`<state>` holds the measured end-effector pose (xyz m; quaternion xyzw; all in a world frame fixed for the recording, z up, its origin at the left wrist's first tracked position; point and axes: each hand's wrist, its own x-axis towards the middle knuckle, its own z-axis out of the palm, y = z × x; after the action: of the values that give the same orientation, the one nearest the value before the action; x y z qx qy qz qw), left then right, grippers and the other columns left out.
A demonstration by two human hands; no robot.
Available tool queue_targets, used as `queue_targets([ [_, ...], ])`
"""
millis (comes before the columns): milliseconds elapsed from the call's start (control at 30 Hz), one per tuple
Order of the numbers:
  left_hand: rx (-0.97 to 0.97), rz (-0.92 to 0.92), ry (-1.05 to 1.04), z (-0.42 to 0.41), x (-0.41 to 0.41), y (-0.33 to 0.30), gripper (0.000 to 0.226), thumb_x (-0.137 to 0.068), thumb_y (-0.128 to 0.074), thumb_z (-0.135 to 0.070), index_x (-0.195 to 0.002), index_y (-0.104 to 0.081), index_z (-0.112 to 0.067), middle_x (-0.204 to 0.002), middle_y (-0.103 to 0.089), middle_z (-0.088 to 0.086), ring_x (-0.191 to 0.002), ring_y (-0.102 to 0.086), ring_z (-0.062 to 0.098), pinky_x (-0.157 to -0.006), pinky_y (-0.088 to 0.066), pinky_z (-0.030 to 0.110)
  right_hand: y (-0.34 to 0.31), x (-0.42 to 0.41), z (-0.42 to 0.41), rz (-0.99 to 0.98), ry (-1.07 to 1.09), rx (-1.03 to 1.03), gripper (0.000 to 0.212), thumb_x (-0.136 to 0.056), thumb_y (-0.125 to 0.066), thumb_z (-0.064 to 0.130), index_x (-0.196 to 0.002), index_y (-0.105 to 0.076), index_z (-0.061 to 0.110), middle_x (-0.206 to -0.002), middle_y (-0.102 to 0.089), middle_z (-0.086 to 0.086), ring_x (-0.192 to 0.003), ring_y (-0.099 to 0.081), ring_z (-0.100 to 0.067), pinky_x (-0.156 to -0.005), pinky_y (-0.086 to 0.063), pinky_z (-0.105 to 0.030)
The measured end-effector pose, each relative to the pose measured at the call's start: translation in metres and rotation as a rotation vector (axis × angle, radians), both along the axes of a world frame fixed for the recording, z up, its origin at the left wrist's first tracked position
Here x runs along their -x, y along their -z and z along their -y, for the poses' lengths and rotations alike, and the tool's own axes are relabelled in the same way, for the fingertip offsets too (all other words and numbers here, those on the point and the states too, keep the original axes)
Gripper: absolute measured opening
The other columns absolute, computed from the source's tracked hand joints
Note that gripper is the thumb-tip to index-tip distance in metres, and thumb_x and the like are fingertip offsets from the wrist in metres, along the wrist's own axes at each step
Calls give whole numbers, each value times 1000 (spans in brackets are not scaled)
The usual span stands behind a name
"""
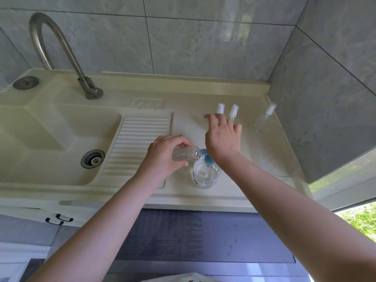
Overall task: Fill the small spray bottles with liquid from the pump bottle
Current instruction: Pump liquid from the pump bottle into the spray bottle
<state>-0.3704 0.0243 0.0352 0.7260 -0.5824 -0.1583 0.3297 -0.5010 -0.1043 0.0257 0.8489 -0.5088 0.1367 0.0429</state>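
1. Pale counter (pixel 183 123), grey tiles behind.
2. Centre frame: left hand (pixel 164 155) grips the bottle (pixel 185 154) sideways at the blue spout (pixel 203 152).
3. Right hand (pixel 222 137), fingers spread, presses the pump (pixel 206 174); keep the mouth on the spout, press slowly.

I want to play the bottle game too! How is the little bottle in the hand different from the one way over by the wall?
The little bottle lies sideways in the left hand, its mouth at the blue pump; the far bottle stands on the counter, untouched. The held bottle has no cap on, while the far one wears its white spray top. Both are small and see-through.
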Motion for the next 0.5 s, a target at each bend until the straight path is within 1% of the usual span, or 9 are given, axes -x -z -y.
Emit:
queue_targets([
  [100, -8, 6, 0, -1, 0, 1, 48, -61, -90, -15, -100, -69, -33, -93, -66, -20, -94, -58, 13, -91, -47, 39, 1, 0, 1, -10, 3, -10, 52, -91, -41, 11, -142, -41, 24, -139, -48, -4, -112, -48, -29, -79, -19, -36],
  [233, 1, -2, -6, -2, -1, 0, 48, -61, -90, -15, -100, -69, -32, -93, -66, -20, -93, -57, 12, -91, -47, 36, -6, -1, 3, 19, 30, 38, 53, -89, -42, 9, -140, -41, 24, -129, -54, -4, -106, -50, -29, -77, -17, -36],
  [400, 0, -3, -4, -1, 0, -2, 48, -62, -90, -13, -101, -70, -32, -94, -65, -20, -94, -57, 12, -92, -47, 36, 4, 2, 1, 15, 30, -51, 48, -90, -39, 9, -135, -45, 24, -127, -54, -4, -106, -47, -28, -76, -19, -36],
  [500, -6, 1, -1, -1, -1, 0, 48, -62, -90, -14, -100, -69, -33, -94, -66, -18, -94, -57, 14, -91, -48, 38, 0, 2, 2, 41, 39, -23, 49, -88, -41, 9, -134, -46, 23, -127, -54, -5, -105, -48, -29, -78, -21, -38],
])
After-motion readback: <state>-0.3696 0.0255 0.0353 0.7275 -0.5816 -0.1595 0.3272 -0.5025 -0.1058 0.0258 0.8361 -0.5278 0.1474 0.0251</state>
